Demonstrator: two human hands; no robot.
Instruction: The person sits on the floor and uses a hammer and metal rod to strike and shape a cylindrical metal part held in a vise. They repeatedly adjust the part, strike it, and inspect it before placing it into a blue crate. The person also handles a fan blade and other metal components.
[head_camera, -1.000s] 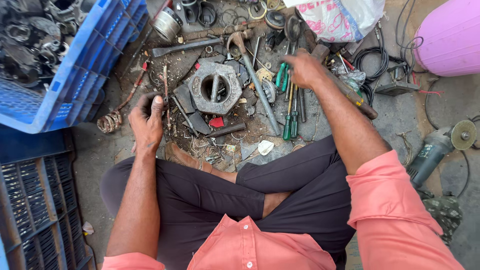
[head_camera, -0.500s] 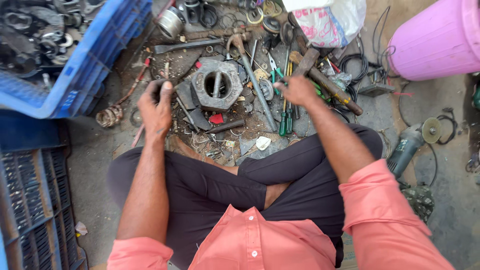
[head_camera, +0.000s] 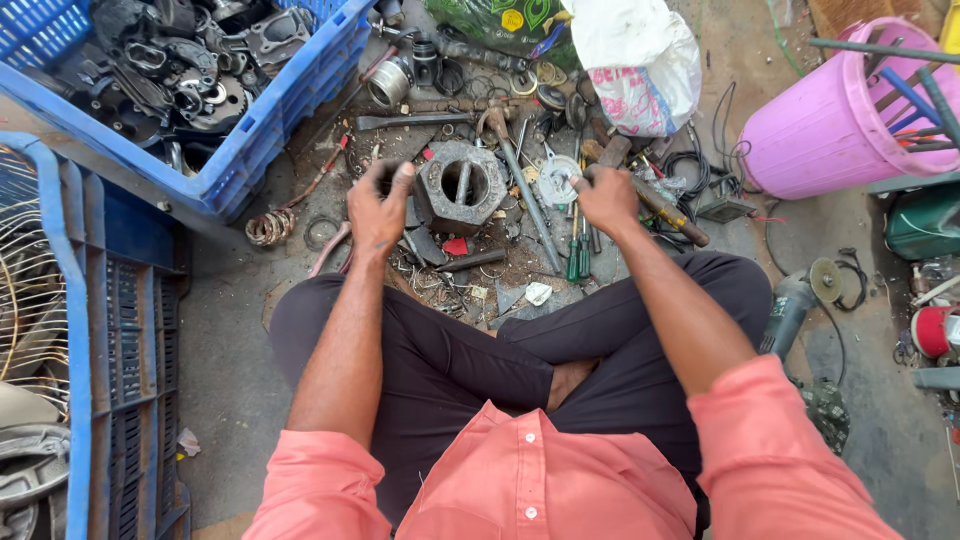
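One white printed plastic bag (head_camera: 635, 70) lies beside one green packet with a round yellow label (head_camera: 495, 22); two blue plastic crates (head_camera: 250, 130), one pink bucket (head_camera: 840, 120). Left hand (head_camera: 378, 205) curls narrow by the grey hexagonal metal block (head_camera: 462, 185); right hand (head_camera: 605, 198) grips a wooden-handled tool (head_camera: 665, 212)

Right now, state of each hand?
Left hand: fingers curled around a small dark part, too hidden to identify.
Right hand: closed on the wooden handle of a tool, probably a hammer.

Floor ahead: crowded | centre: grey metal housing (head_camera: 461, 186) between left hand (head_camera: 377, 208) and right hand (head_camera: 606, 198), narrow gaps either side | left: blue crate (head_camera: 262, 130) walls off reach | right: screwdrivers (head_camera: 579, 255), cables (head_camera: 690, 165), pink bucket (head_camera: 835, 125) | free room: bare floor (head_camera: 225, 330) beside left knee
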